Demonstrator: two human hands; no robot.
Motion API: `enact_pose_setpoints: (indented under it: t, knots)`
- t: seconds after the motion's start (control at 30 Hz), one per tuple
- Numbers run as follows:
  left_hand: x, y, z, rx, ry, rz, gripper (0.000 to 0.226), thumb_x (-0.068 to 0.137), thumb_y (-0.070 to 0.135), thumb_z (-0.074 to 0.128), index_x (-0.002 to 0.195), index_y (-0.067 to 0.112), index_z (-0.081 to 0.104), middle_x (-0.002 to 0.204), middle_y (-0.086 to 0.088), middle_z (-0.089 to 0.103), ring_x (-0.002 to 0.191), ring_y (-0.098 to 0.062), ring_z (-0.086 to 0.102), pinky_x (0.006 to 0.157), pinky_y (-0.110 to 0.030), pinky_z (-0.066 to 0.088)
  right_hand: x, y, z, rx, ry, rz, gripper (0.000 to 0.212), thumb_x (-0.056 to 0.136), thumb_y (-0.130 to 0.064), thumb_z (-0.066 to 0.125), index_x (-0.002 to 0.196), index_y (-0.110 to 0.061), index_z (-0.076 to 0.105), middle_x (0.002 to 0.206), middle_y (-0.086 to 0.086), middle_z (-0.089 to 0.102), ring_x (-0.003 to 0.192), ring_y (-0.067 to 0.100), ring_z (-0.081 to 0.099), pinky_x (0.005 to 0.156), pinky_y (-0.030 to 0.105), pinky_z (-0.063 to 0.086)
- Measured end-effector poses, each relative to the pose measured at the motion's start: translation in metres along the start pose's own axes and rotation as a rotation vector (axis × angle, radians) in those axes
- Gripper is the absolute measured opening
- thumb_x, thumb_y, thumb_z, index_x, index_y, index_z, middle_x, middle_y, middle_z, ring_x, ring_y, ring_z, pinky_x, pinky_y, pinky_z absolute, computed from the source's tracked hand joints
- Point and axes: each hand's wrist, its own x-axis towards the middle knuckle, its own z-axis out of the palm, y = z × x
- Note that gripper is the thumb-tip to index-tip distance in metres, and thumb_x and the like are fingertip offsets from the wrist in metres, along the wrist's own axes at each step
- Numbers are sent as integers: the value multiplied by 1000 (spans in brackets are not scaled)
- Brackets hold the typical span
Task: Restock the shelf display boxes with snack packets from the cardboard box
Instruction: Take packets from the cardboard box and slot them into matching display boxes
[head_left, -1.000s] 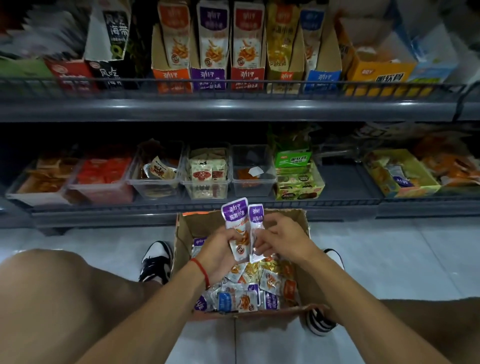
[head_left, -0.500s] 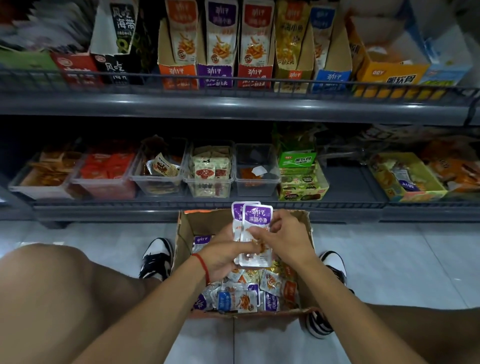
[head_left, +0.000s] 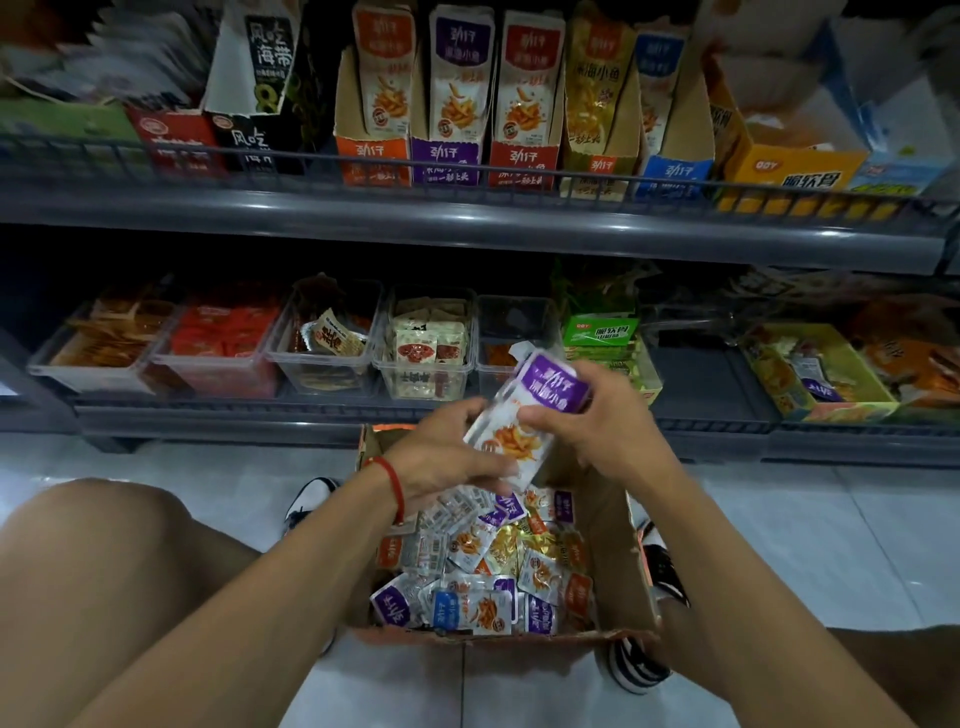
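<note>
A small stack of purple-topped white snack packets is held by both hands above an open brown cardboard box on the floor.

The stack is tilted, its purple end raised toward the shelves beyond the box; the right hand is curled round the upper purple end, fingers grasping it; the left hand, with a red string bracelet at the wrist, is wrapped about the lower white end, fingers grasping it too; inside the box, loose small packets in purple, blue, orange and gold are heaped; above and beyond the box, a tall purple cardboard display box is seen on the upper grey metal shelf, between an orange and a red one, with packets standing upright in it; clear plastic tubs are lined up on the lower shelf, just beyond the box.
</note>
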Motion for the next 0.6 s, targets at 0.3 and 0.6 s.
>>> enact_pose_setpoints:
  t: [0.3, 0.6]
  knots:
    - [-6, 86, -23, 205, 81, 285, 37, 81, -12, 74, 114, -1, 62, 105, -20, 73, 91, -29, 75, 73, -35, 64, 45, -58, -34, 271, -63, -87, 42, 82, -29, 83, 115, -16, 60, 90, 11, 75, 62, 20, 63, 48, 28, 51]
    - [7, 146, -57, 114, 213, 423, 41, 84, -10, 72, 121, 3, 61, 112, -17, 71, 96, -30, 75, 73, -37, 64, 101, -140, -68, 53, -139, -230, 27, 95, -21, 70, 120, -14, 63, 99, 10, 75, 76, 19, 68, 70, 35, 58]
